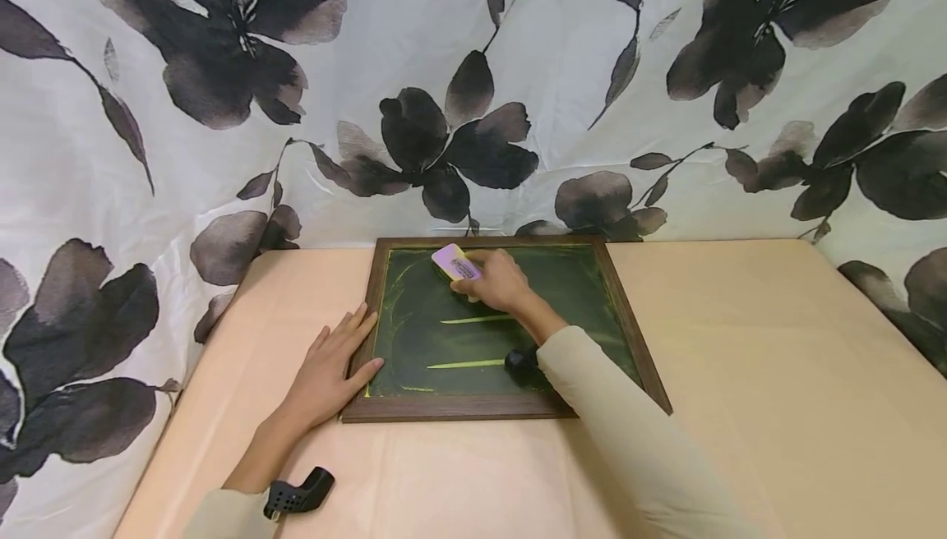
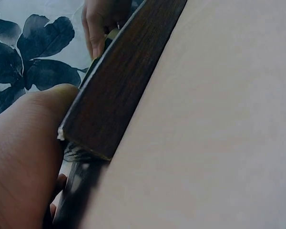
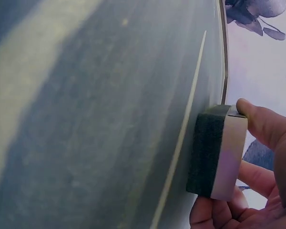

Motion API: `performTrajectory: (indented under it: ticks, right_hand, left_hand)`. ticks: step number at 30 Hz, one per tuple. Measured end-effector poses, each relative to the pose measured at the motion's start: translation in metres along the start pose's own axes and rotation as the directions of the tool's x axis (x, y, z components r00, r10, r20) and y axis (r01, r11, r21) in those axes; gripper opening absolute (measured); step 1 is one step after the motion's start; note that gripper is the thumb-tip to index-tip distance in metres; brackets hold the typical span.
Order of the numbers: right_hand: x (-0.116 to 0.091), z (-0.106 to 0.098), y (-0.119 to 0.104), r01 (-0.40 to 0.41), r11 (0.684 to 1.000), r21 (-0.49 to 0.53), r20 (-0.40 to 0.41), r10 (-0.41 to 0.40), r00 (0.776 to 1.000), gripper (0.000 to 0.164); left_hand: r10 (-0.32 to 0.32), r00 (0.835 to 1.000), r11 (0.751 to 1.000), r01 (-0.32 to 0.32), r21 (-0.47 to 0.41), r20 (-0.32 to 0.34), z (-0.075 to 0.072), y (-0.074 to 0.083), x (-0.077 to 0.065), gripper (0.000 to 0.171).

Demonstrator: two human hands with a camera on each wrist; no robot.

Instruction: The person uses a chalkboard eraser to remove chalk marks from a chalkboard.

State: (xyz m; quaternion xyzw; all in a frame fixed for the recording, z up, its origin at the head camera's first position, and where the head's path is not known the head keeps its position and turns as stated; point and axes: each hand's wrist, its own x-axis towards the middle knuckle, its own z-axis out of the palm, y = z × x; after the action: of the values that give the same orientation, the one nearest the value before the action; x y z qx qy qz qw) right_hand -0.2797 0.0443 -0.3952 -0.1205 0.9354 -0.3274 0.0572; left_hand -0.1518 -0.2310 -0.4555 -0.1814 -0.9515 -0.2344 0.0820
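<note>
Our right hand [image 1: 501,280] pinches the eraser [image 1: 456,262] near the chalkboard's [image 1: 407,338] top, perhaps touching it, beyond two yellow lines [image 1: 466,364]; our left hand [image 1: 327,368], thumb and fingers apart, touches the wooden frame [image 1: 459,410].

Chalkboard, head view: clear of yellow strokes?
No, two long yellow strokes show on the chalkboard, nearer the camera than the eraser.

Room: table [image 1: 769,342] right of board [image 1: 407,342], beyond right sleeve [image 1: 629,424]; board's near left part | Blocked: left hand [image 1: 330,370] at board's left edge, right hand [image 1: 501,280] and eraser [image 1: 453,261] over far part, right sleeve across near right | Back: cloth [image 1: 570,46] behind board's far edge
</note>
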Motion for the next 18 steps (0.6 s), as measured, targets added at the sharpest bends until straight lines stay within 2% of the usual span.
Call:
performTrajectory:
  ticks: [4,9,13,18]
  right_hand:
    - [-0.001,-0.003,0.003,0.032,0.998,0.053,0.033,-0.034,0.999,0.065]
    - [-0.005,-0.007,0.014,0.039,0.989,0.142,0.078,-0.051,0.996,0.065]
    - [-0.008,-0.012,0.022,0.067,0.990,0.123,0.091,-0.079,0.993,0.065]
    - [-0.014,-0.032,0.038,0.028,0.992,0.126,0.089,-0.039,0.995,0.067]
  left_hand:
    - [0.009,1.000,1.000,-0.009,-0.029,-0.018,0.002,0.001,0.001,0.068]
    - [0.017,1.000,0.997,-0.017,-0.074,0.002,0.004,0.000,0.002,0.068]
    - [0.007,1.000,0.998,-0.006,-0.060,0.011,0.003,0.000,0.000,0.068]
    - [0.008,1.000,0.999,-0.008,-0.048,-0.003,-0.003,0.000,-0.001,0.067]
